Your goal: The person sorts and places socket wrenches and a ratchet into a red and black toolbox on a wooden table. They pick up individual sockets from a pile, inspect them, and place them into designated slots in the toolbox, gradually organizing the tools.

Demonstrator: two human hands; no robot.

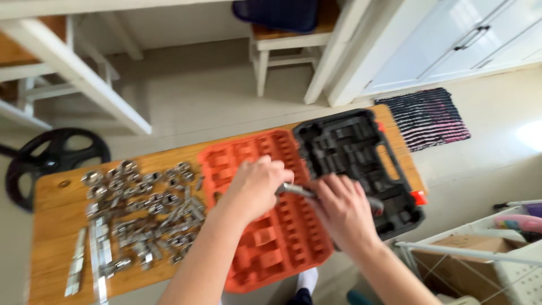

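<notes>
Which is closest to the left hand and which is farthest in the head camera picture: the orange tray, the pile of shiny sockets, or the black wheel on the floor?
From the left hand:
1. Orange tray: right under the hand, mid-table.
2. Pile of shiny sockets: further left on the wooden table.
3. Black wheel: on the floor past the table's far-left corner.

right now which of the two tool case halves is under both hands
The orange tray, the nearer half with rows of empty slots. Both hands work a metal ratchet handle over it; the black half lies beyond.
</notes>
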